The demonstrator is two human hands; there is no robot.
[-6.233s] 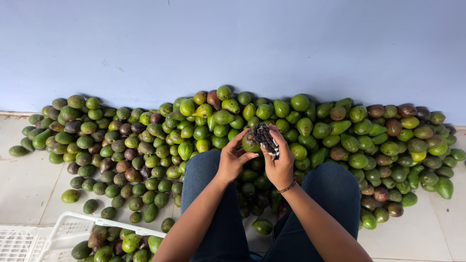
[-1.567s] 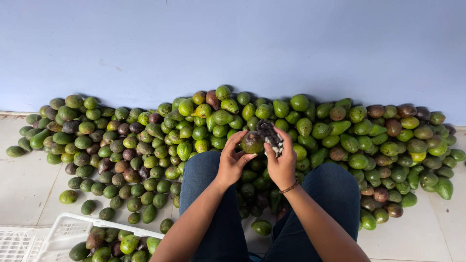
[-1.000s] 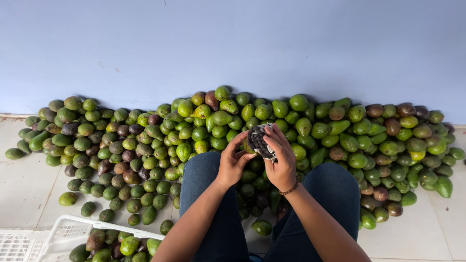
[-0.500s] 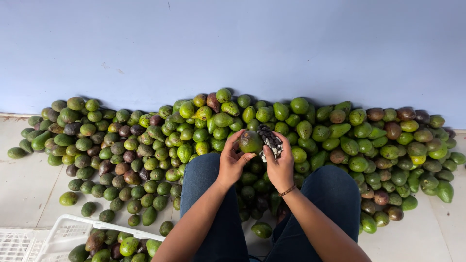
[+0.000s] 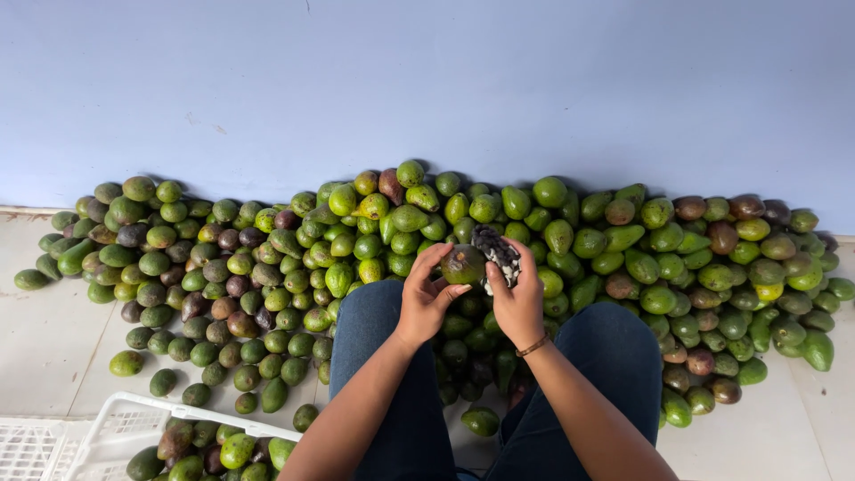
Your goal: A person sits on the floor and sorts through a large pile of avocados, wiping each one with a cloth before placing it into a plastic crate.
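My left hand (image 5: 427,298) holds a dark green avocado (image 5: 463,264) in its fingertips, raised above my knees. My right hand (image 5: 517,298) grips a black-and-white patterned cloth (image 5: 496,252) and presses it against the right side of that avocado. Both hands meet in front of a big pile of green and brownish avocados (image 5: 303,258) heaped on the floor against a pale blue wall. My legs in dark blue trousers (image 5: 383,374) spread to either side, with more avocados lying between them.
A white plastic crate (image 5: 116,436) at the lower left holds several avocados. The pile stretches from far left to far right along the wall (image 5: 445,80). Pale floor tiles (image 5: 53,338) show at the left and at the lower right.
The hands have stayed at the same spot over the knees. The cloth has shifted slightly around the avocado, and the avocado has turned a little in the left fingers.
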